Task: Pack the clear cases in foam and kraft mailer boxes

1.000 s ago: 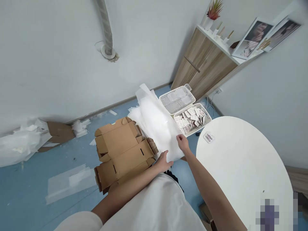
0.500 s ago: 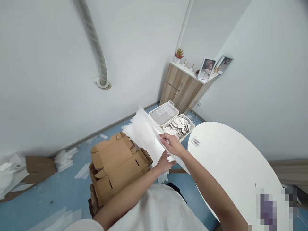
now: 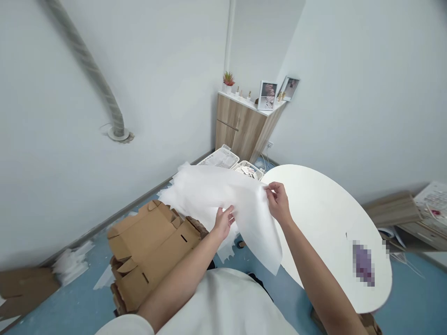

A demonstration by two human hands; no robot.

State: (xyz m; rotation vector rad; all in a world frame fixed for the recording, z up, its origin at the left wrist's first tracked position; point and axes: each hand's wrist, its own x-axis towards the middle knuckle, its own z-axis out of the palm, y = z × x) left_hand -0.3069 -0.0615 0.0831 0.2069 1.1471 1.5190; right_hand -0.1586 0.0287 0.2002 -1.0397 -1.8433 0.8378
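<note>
A thin white packing sheet (image 3: 251, 223) is lifted in front of me, one corner hanging down beside the table. My right hand (image 3: 278, 203) pinches its upper right edge between thumb and fingers. Against the sheet's near side is my left hand (image 3: 223, 224), its thumb and fingers apart and not closed round anything. More white sheets (image 3: 181, 186) lie behind, partly covered by the lifted one. Flattened brown cardboard boxes (image 3: 153, 246) are stacked under and beside my left forearm.
To the right stands a white rounded table (image 3: 321, 209) with a blurred purple item (image 3: 363, 263) on it. Two white baskets (image 3: 223, 158), partly hidden by the sheet, sit before a wooden cabinet (image 3: 240, 123). Loose white scraps (image 3: 71, 263) and cardboard (image 3: 28, 288) lie on the blue floor.
My right hand has moved right with the sheet's edge, and the sheet is now spread wider, covering more of the baskets. My left hand has shifted slightly left and up. The view has turned right.
</note>
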